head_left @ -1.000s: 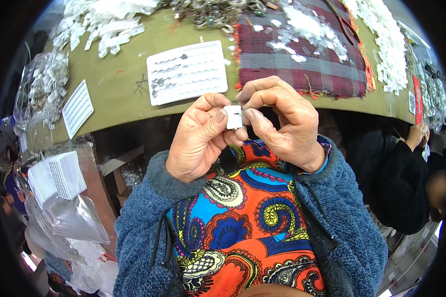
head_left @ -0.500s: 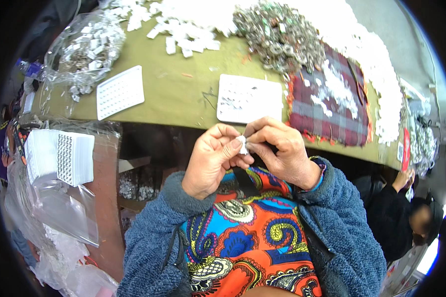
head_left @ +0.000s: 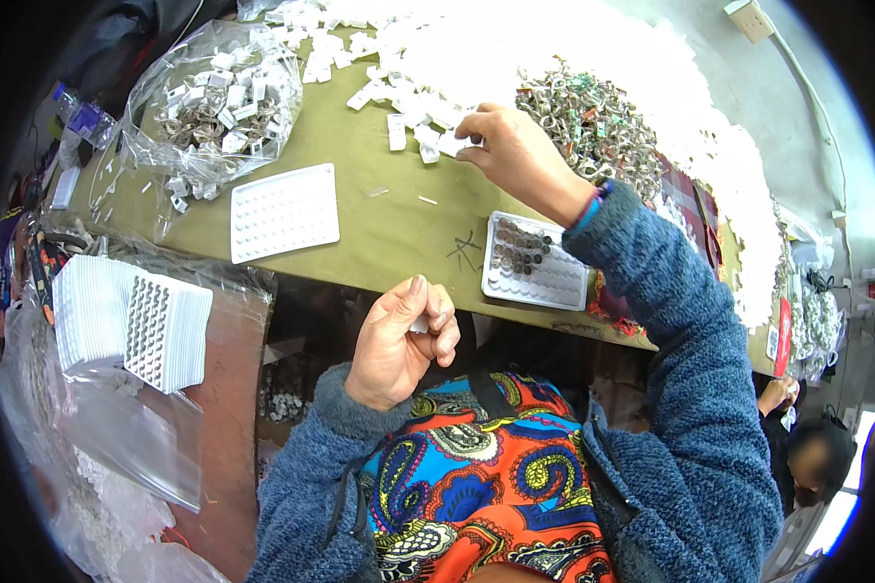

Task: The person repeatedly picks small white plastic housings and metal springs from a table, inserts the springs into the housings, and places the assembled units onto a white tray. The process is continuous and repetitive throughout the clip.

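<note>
My left hand [head_left: 399, 345] is curled in front of my chest, its fingers closed around a small white plastic piece [head_left: 419, 325] that is mostly hidden. Over the table, my right hand [head_left: 517, 151] reaches to the edge of a spread of white plastic pieces [head_left: 397, 131]. Its thumb and fingertips close on one of them, partly covered by the fingers. Below the right forearm lies a white tray [head_left: 564, 291] with round hollows, some holding small dark and silvery round parts [head_left: 520, 251]. A second white tray [head_left: 284, 209] with hollows lies to its left.
A clear bag [head_left: 214, 107] of white and metal pieces stands at the far left. Behind my right hand rises a heap of metal ring-like parts [head_left: 593, 117], beside a checked cloth [head_left: 685, 194]. Stacked trays [head_left: 165, 330] sit at left; another person [head_left: 797, 447] is at right.
My hands have parted. The right one has moved up and away to the white pieces; the left stays near my chest with its piece. The view has shifted, and the trays appear lower.
</note>
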A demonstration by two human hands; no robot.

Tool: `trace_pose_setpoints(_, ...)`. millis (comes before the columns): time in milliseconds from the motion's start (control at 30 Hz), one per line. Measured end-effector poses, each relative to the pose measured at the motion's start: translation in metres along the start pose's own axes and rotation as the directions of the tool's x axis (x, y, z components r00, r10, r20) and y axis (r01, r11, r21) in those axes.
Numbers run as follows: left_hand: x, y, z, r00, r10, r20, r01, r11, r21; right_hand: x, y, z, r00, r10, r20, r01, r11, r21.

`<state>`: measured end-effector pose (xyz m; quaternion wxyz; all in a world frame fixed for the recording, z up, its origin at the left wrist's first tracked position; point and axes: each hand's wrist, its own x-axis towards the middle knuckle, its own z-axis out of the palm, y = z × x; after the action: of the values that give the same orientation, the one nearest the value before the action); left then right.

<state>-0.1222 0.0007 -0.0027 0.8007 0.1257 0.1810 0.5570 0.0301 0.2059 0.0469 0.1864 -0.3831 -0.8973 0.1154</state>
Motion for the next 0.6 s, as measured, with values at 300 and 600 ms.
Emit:
trace_pose_setpoints(300, 0.007, 0.007, 0.001, 0.995, 0.006, -0.095, 0.001, 0.997, 0.077, 0.007, 0.009, 0.024, 0.996, -0.085, -0.014, 0.085, 0.996, -0.011)
trace_pose_setpoints(600, 0.034, 0.010, 0.006, 0.989, -0.148, 0.005, 0.145, 0.960, -0.240, -0.053, -0.007, -0.020, 0.827, -0.553, -0.105, 0.557, 0.831, 0.010)
